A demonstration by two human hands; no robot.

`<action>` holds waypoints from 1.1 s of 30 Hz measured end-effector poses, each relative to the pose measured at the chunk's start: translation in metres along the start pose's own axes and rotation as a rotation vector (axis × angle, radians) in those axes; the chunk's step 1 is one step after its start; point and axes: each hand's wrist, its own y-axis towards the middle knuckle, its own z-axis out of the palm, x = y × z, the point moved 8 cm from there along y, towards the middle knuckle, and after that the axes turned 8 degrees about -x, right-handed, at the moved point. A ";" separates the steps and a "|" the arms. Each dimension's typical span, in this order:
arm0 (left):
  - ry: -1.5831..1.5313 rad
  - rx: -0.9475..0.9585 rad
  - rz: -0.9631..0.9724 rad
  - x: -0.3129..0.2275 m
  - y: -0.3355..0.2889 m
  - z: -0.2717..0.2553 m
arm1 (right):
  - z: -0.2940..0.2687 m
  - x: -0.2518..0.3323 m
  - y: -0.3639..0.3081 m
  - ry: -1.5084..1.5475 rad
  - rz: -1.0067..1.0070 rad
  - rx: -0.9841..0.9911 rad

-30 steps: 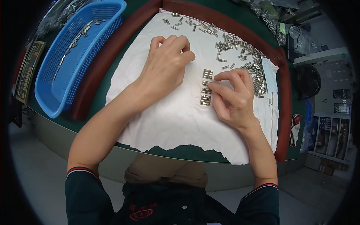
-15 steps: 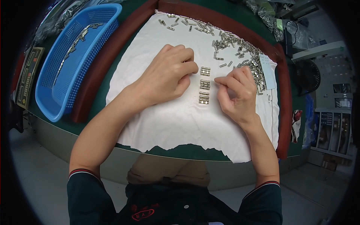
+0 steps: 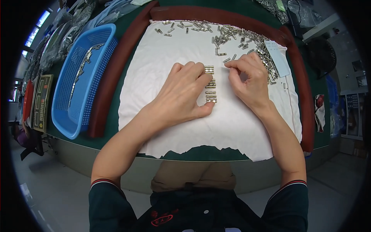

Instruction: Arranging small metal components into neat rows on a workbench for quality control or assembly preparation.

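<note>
Down the middle of the white cloth (image 3: 162, 143) runs a short column of small silvery metal cylinders (image 3: 210, 93), laid side by side in groups. My left hand (image 3: 183, 92) bends around the column from the left, its thumb at the near end and its forefinger against the upper part, partly covering the pieces. On the other side, my right hand (image 3: 251, 83) hovers with curled fingers, the thumb and forefinger drawn close together. Beside its fingertips lies a loose cylinder (image 3: 227, 60). Whether anything sits inside that pinch is hidden.
A heap of similar cylinders (image 3: 228, 34) spreads along the cloth's far and right sides, with a pale paper slip (image 3: 277, 62) at the right. Brown padded rails (image 3: 112, 85) border the cloth. A blue perforated basket (image 3: 63, 116) at the left holds more metal pieces.
My left hand has come in to the column, and its thumb and forefinger now touch the pieces. The right hand has moved farther away, toward the loose cylinders. The view has shifted somewhat.
</note>
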 end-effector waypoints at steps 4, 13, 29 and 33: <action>0.029 0.044 0.016 -0.006 0.004 0.002 | -0.002 -0.002 -0.002 0.014 0.010 -0.016; 0.587 0.280 0.205 -0.030 0.005 0.026 | 0.002 -0.001 0.000 0.050 0.003 -0.030; 0.796 0.204 0.185 -0.029 0.001 0.045 | 0.000 -0.003 -0.002 0.041 -0.011 0.017; 0.951 0.288 0.243 -0.035 0.002 0.048 | 0.001 -0.006 -0.003 0.033 0.018 0.031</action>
